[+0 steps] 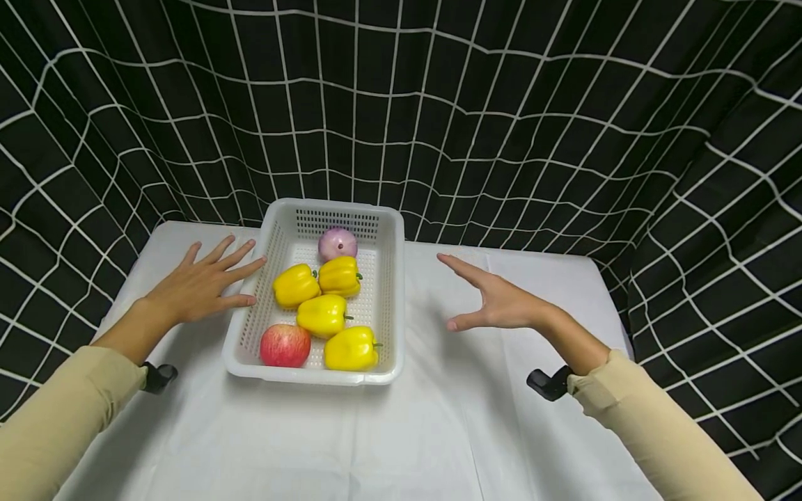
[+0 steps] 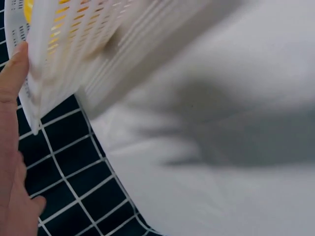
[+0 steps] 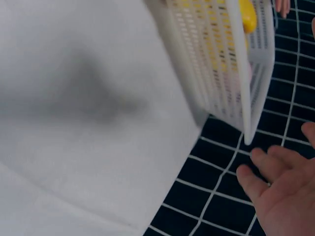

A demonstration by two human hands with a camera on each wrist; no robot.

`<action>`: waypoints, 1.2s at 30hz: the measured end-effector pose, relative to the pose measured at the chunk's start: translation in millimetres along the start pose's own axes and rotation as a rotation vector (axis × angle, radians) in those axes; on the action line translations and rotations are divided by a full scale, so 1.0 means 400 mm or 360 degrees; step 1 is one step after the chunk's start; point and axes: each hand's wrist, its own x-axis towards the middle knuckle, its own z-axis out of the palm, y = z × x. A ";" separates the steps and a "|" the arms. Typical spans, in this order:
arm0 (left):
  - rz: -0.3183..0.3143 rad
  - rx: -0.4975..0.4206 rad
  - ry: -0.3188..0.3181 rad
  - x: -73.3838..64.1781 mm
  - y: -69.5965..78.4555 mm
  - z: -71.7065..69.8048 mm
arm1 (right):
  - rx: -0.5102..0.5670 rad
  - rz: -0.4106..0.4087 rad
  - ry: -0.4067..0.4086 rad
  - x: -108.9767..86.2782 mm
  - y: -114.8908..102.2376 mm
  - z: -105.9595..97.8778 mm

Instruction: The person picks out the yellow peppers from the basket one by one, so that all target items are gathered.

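Note:
A white plastic basket (image 1: 397,306) with slotted walls stands on the table, left of the middle. Inside it are several yellow bell peppers (image 1: 321,315), a red apple (image 1: 285,346) at the near left corner and a purple, round eggplant-like vegetable (image 1: 337,245) at the far end. My left hand (image 1: 203,282) is spread at the basket's left side, its fingertips right at the rim; in the left wrist view the thumb (image 2: 15,69) overlaps the rim. To the right of the basket my right hand (image 1: 501,299) hovers apart from it, thumb and fingers spread, holding nothing.
A white cloth (image 1: 413,445) covers the table. Behind and on both sides hangs a black curtain (image 1: 476,125) with a white grid, close to the table's far edge. Each wrist wears a black camera mount (image 1: 550,384), just below the beige sleeve (image 1: 651,417).

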 end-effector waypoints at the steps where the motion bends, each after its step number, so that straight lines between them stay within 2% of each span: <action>1: 0.0004 -0.0010 -0.0016 0.001 0.000 0.000 | 0.0042 -0.0007 -0.0022 0.002 -0.002 0.004; 6: 0.0025 -0.0056 -0.0099 0.001 0.004 0.000 | 0.0213 -0.0038 -0.0128 0.017 -0.015 0.022; 14: 0.0017 -0.0132 -0.0138 0.003 0.006 -0.004 | 0.0256 -0.0135 -0.0296 0.053 -0.039 0.039; 21: -0.0002 -0.0206 -0.0147 0.004 0.013 -0.011 | 0.0305 -0.0129 -0.0446 0.096 -0.068 0.054; 30: 0.0007 -0.0205 -0.0139 0.007 0.017 -0.013 | 0.0459 -0.0091 -0.0552 0.157 -0.111 0.084; 36: 0.0005 -0.0204 -0.0150 0.007 0.014 -0.007 | 0.0580 -0.0063 -0.0709 0.191 -0.137 0.105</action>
